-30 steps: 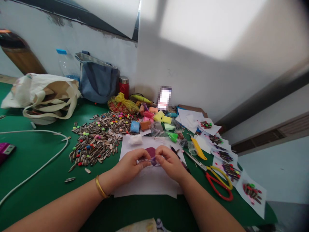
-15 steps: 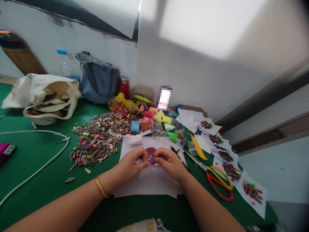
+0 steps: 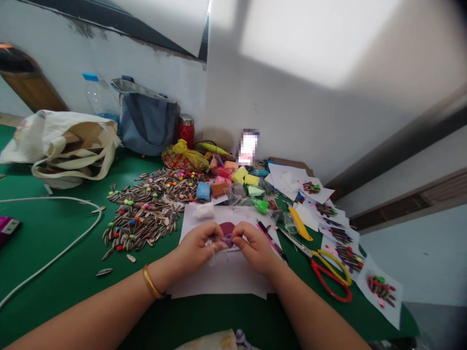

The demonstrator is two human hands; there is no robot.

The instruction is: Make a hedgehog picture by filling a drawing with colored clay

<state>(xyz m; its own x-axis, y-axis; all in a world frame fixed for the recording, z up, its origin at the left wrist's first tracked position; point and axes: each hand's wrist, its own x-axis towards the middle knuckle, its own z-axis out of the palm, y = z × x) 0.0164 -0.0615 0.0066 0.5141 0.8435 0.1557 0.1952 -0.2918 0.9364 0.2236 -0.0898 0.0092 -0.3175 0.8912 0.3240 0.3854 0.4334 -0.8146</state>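
Over a white paper sheet (image 3: pixel 233 282) my left hand (image 3: pixel 200 245) and my right hand (image 3: pixel 253 245) meet, both closed. Between their fingertips is a small lump of purple modelling clay (image 3: pixel 228 239), partly inside a clear plastic wrapper (image 3: pixel 218 255) that the left fingers pinch. My right thumb and forefinger pinch the other side of the clay. Just behind the hands, a dark maroon disc (image 3: pixel 227 227) lies on the sheet. A white block of clay (image 3: pixel 204 210) sits at the sheet's far left corner.
Left of the paper spreads a heap of sunflower seeds (image 3: pixel 146 218) with coloured pieces. Packets of coloured clay (image 3: pixel 251 180) lie behind. Scissors (image 3: pixel 328 272), a yellow cutter (image 3: pixel 301 224) and decorated paper cards (image 3: pixel 381 291) lie to the right. A white cable (image 3: pixel 98 214) curves at left.
My hands stay close together over the paper, with only slight finger movement at the clay and wrapper. The whole view has shifted slightly.
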